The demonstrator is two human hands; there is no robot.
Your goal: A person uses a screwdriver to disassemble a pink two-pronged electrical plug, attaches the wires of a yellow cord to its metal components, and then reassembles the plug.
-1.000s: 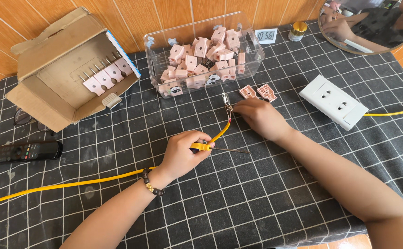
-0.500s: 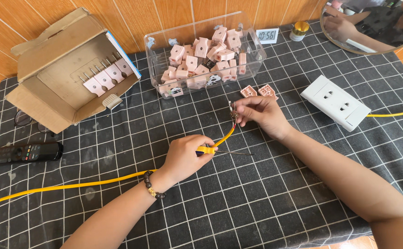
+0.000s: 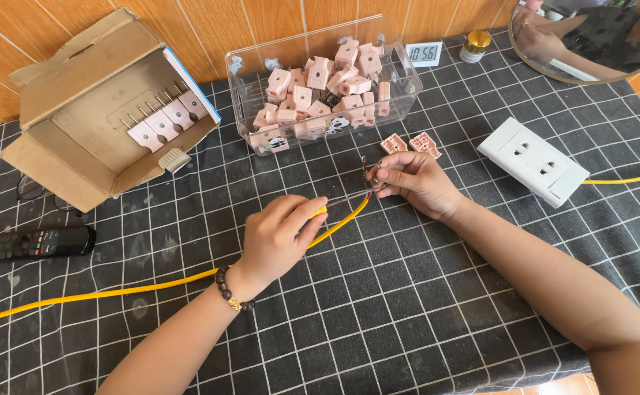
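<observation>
A yellow cable (image 3: 115, 291) runs from the left edge across the black checked cloth to the middle of the table. My left hand (image 3: 279, 238) grips it near its stripped end. My right hand (image 3: 415, 183) pinches the bared wire ends and a small metal prong (image 3: 364, 170) between its fingertips. Two pink plug halves (image 3: 411, 143) lie just beyond my right hand. Behind them stands a clear plastic box (image 3: 400, 99) filled with several pink plug parts.
An open cardboard box (image 3: 64, 139) with pink plugs lies at the back left, a black remote (image 3: 31, 243) near the left edge. A white socket block (image 3: 532, 161) with its own yellow lead sits right. A small clock (image 3: 424, 53), jar (image 3: 474, 45) and round mirror (image 3: 590, 40) stand behind.
My right hand has drawn slightly toward me and lifted the wire ends with the prong. My left hand has slid a little along the cable.
</observation>
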